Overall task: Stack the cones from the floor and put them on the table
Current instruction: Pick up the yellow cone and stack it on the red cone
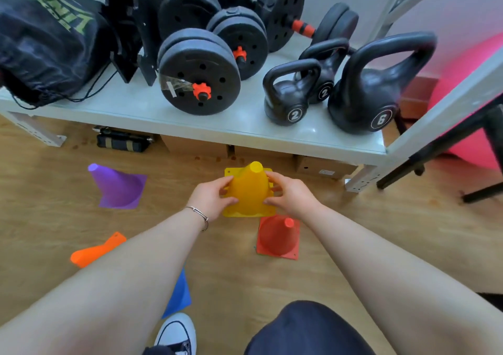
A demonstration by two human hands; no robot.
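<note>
My left hand [211, 198] and right hand [290, 195] are both closed around the yellow cone [249, 191], fingers pressed on opposite flanks of its body, thumbs toward me; whether its base is on the wooden floor [353, 232] or just off it I cannot tell. It looks like thin moulded plastic, so I expect it to be light, a little springy and fairly slick, which is why I grip the sloped wall low down rather than the narrow tip. Just beside it, nearer me, the red cone [277, 237] stands upright; it seems the natural one to cap next. The purple cone [117, 187] tilts off to my left, the orange cone [96, 251] lies on its side partly behind my left forearm, and a blue cone [178, 294] peeks out under that arm near my shoe [177, 333]. The table [136, 109] ahead is crowded: a black bag [46, 44], dumbbells [201, 71] and kettlebells [375, 88]. I judge the clearest landing strip to be the bare front edge left of the weights.
</note>
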